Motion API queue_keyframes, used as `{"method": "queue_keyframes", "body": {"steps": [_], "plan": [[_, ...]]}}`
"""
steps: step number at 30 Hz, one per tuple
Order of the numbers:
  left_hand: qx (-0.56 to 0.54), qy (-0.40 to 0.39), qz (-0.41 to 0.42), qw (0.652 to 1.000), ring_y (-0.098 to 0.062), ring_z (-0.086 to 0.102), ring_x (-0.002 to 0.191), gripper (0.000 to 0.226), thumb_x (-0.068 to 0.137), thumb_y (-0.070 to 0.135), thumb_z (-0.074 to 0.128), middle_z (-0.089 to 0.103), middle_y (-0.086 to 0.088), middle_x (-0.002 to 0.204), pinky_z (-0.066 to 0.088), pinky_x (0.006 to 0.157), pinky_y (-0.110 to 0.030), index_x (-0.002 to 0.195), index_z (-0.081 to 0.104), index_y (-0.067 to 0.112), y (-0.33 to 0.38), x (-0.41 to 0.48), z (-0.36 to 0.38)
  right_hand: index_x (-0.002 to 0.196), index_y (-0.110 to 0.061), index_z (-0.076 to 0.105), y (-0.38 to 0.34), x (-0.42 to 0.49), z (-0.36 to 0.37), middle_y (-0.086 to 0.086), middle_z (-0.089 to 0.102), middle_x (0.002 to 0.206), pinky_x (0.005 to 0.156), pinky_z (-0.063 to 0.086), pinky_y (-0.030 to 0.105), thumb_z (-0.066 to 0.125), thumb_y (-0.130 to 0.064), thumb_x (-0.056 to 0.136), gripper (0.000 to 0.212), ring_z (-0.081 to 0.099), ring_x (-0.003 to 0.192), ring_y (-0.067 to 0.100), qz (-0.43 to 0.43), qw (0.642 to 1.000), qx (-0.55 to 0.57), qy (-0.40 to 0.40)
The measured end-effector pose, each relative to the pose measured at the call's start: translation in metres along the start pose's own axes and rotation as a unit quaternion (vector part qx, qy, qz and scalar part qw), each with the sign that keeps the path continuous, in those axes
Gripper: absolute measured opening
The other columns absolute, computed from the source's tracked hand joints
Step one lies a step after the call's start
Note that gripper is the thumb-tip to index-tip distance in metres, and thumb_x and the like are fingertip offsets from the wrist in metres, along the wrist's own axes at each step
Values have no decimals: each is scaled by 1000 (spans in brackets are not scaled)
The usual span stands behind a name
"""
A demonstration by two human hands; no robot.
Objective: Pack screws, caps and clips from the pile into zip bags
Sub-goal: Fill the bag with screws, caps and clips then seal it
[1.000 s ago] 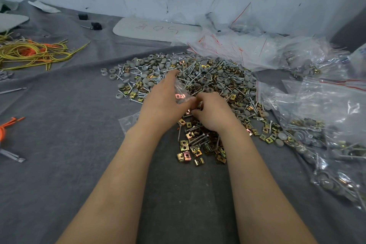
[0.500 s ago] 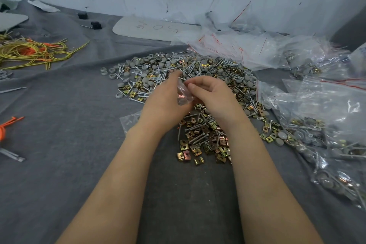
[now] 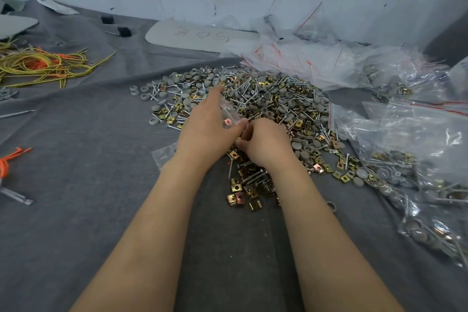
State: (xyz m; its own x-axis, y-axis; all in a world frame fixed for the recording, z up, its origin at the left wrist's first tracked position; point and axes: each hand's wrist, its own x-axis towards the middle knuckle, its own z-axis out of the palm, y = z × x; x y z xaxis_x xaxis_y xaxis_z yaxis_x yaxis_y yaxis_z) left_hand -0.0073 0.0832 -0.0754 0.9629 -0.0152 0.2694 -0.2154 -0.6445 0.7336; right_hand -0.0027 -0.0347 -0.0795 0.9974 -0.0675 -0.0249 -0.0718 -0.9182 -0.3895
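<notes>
While the fingers [image 3: 214, 95] of the left hand [image 3: 205, 132] pinch a small zip bag [image 3: 229, 114] against the thumb, with 1 clip [image 3: 228, 121] visible inside, the right hand [image 3: 266, 145] rests curled on the near edge of the pile [image 3: 278, 101] on the table [image 3: 76, 159]. Hold the bag mouth spread and close to the pile; drop each picked part straight in. Right fingertips are hidden beneath the hand, so their hold cannot be determined.

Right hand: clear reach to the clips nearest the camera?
Probably yes. The right hand is at the edge of the pile; the clips lie uncovered beside its wrist; the left hand holds the zip bag beyond them.
</notes>
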Motion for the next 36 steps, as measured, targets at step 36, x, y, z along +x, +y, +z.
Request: {"method": "queue_keyframes", "body": {"steps": [36], "plan": [[59,-85,59,993,-17,31,139,93,73,65,65,34,5,152,20,116,-48,149,24,32,4,-1,0,85,-25,68,24,4,-24,-6,70,76,62,51,15,54,-5,94,25,67,68,0,-41,879,472,48]]}}
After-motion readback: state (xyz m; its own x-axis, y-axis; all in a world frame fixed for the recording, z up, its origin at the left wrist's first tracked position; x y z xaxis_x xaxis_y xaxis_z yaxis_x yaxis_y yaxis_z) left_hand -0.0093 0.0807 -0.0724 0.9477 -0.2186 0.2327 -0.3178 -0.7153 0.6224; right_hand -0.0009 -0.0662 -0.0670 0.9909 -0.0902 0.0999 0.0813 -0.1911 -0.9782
